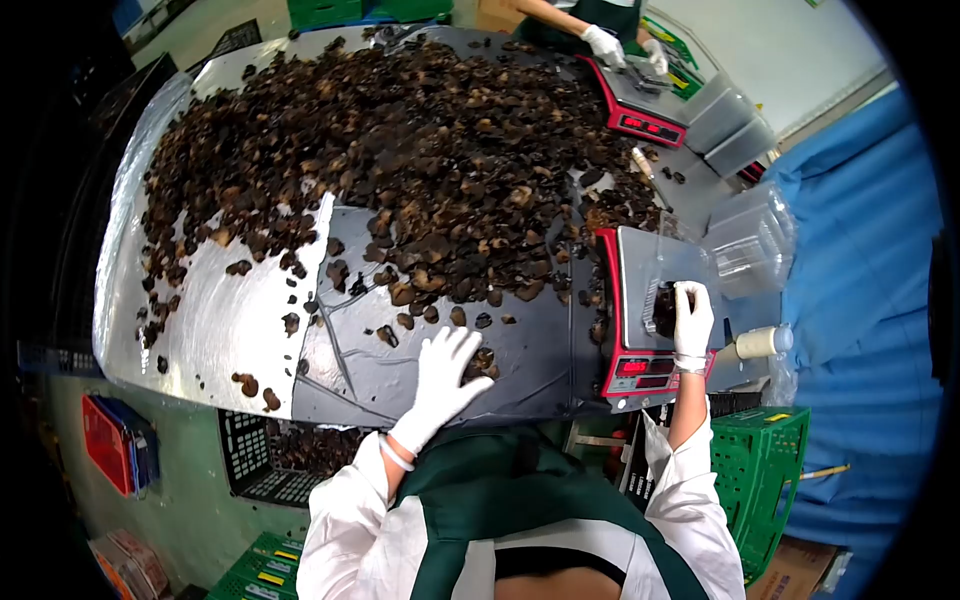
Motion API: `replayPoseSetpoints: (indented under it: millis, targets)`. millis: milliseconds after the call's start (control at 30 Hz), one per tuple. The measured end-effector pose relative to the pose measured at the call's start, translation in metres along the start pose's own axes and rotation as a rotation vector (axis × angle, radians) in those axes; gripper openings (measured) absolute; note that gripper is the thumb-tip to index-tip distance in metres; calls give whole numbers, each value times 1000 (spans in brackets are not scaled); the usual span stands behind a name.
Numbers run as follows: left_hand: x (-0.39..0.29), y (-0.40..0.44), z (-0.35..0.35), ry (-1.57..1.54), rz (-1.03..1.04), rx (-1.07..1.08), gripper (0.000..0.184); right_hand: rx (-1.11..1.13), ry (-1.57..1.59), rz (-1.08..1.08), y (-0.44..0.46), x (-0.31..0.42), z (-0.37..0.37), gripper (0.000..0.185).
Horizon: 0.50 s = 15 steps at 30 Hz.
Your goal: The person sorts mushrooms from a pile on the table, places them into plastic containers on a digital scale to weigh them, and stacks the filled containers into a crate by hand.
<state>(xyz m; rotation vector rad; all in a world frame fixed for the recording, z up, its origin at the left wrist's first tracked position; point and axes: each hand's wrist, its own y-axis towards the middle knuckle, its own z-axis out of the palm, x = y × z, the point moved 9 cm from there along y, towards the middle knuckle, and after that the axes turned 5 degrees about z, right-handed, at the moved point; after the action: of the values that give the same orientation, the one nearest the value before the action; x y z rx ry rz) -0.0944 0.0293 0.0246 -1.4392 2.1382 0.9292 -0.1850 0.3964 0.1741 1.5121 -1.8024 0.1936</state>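
My left hand [445, 380], in a white glove, lies with fingers spread on the dark table covering, beside a few brown mushroom pieces [482, 363] that look like wood ear. My right hand [692, 320], also gloved, is over the near red digital scale [640, 350]. Its fingers are bent together at a clear plastic container [652, 312] on the scale's plate. Dark mushroom pieces [665, 305] show in the container next to the fingertips. What those fingertips grip, if anything, is hidden. A big heap of mushrooms [430, 160] spreads across the table beyond both hands.
Across the table, a co-worker's gloved hands [630, 50] are at a second red scale [645, 122]. Clear containers [750, 240] are stacked at the right, near a white roll-shaped object [762, 342]. A black crate [250, 455] and a green crate [765, 480] stand below the table.
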Motion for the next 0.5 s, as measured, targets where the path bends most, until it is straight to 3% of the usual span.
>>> replayPoseSetpoints:
  millis: [33, 67, 100, 200, 233, 367, 500]
  targets:
    - [-14, 8, 14, 78, 50, 115, 72, -35, -92, 1, -1, -5, -6, 21]
    - [-20, 10, 33, 128, 120, 214, 75, -115, -209, -134, -6, 5, -15, 27]
    - [-30, 16, 37, 198, 194, 251, 65, -190, -323, -274, -13, 25, -20, 34]
    - [-25, 14, 35, 241, 307, 100, 28, -84, -142, -250, -22, 55, 2, 39]
    - [-22, 12, 29, 256, 315, 108, 28, -23, -123, -295, -26, 69, 20, 40]
    - [5, -23, -17, 221, 167, 60, 21, 212, -37, -522, -46, 129, 117, 50]
    - [30, -88, -80, 349, -81, 5, 21, 514, -44, -529, -49, 166, 216, 76]
